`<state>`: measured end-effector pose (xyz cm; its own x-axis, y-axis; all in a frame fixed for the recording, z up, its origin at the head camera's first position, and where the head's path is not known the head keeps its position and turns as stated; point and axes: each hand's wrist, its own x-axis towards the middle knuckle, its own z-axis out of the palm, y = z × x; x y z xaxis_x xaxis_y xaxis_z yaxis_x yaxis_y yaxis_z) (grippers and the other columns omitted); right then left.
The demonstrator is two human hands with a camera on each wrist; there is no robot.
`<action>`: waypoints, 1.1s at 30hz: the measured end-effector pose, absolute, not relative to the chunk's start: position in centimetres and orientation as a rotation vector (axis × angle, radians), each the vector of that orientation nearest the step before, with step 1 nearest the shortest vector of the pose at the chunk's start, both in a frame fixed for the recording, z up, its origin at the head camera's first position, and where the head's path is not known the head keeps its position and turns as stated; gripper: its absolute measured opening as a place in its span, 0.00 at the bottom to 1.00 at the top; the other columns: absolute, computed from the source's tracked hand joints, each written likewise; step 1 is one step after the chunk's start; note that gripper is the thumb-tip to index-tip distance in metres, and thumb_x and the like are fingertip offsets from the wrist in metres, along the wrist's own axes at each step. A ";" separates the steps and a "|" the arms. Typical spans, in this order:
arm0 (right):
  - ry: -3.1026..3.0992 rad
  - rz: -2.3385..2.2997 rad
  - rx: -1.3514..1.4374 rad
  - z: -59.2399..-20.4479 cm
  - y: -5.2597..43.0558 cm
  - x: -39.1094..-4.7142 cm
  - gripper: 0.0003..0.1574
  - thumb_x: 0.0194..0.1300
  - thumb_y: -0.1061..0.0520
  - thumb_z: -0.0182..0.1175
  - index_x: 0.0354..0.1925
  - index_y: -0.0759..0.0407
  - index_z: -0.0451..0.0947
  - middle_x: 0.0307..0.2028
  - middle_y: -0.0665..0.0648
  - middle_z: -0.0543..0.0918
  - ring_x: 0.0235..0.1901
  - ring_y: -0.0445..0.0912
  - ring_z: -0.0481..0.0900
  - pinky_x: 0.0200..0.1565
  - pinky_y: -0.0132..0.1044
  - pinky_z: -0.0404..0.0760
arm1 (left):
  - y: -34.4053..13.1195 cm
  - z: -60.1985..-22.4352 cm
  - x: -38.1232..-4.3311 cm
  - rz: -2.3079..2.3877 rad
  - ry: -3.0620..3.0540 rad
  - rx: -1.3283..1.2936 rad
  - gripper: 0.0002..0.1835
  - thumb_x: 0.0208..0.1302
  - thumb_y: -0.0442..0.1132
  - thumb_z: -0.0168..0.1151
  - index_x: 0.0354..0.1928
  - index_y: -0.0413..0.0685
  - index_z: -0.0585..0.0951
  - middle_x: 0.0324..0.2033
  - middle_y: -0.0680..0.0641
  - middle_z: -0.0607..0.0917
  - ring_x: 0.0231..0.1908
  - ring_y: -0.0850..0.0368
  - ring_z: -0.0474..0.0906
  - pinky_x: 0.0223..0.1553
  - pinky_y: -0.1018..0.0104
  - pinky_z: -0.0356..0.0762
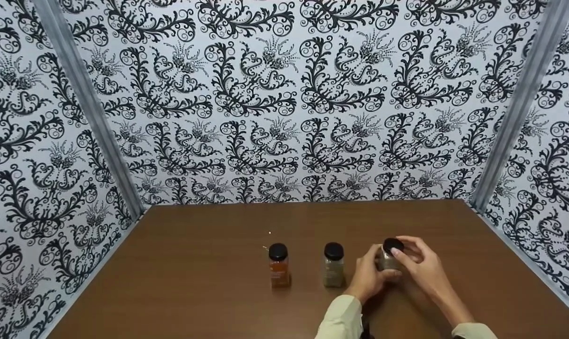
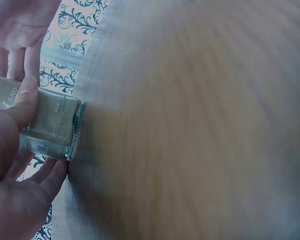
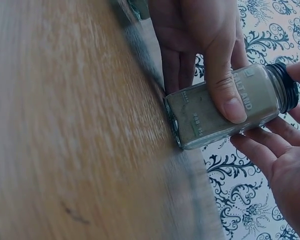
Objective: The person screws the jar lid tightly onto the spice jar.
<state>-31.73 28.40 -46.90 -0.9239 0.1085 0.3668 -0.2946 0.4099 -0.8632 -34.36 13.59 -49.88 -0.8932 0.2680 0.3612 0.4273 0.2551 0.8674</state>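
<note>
A square glass spice jar with a black lid is between both hands at the right of the table. My left hand grips its body, the thumb laid across the lettered side. That lettering reads "SALT AND" in the right wrist view, over greyish-beige contents. At the lid is my right hand, its thumb on one side and a finger on the far side, with other fingers beneath the jar in the right wrist view. The jar's base is close to the tabletop.
Left of the hands, a second black-lidded jar with greenish contents stands upright. Farther left is an upright jar of orange-red spice. All are on a brown wooden table, enclosed by patterned black-and-white walls.
</note>
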 end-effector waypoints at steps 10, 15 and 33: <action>-2.282 1.506 0.198 -46.9 28.4 -31.5 0.22 0.70 0.58 0.62 0.59 0.63 0.76 0.57 0.67 0.82 0.48 0.24 0.78 0.50 0.18 0.77 | 13.6 -50.0 -34.4 -1.684 -2.391 -0.650 0.28 0.52 0.40 0.77 0.56 0.55 0.78 0.47 0.49 0.89 0.42 0.67 0.83 0.41 0.77 0.78; -2.296 1.516 0.185 -46.9 28.5 -31.5 0.25 0.70 0.56 0.63 0.61 0.62 0.74 0.58 0.68 0.82 0.47 0.25 0.79 0.49 0.19 0.78 | 13.7 -49.9 -34.4 -1.661 -2.388 -0.640 0.28 0.52 0.40 0.78 0.55 0.55 0.78 0.46 0.49 0.89 0.42 0.67 0.83 0.42 0.77 0.78; -2.310 1.473 0.205 -47.0 28.7 -31.6 0.24 0.72 0.55 0.60 0.63 0.60 0.74 0.60 0.65 0.81 0.49 0.22 0.76 0.49 0.16 0.76 | 13.8 -49.7 -34.5 -1.681 -2.425 -0.596 0.27 0.53 0.40 0.77 0.55 0.57 0.78 0.47 0.50 0.88 0.43 0.65 0.83 0.41 0.76 0.78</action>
<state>-31.62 28.69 -47.02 -0.9127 0.0849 0.3997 -0.3266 0.4363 -0.8384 -34.46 13.75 -49.74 -0.9133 0.2444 0.3257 0.3907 0.3008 0.8700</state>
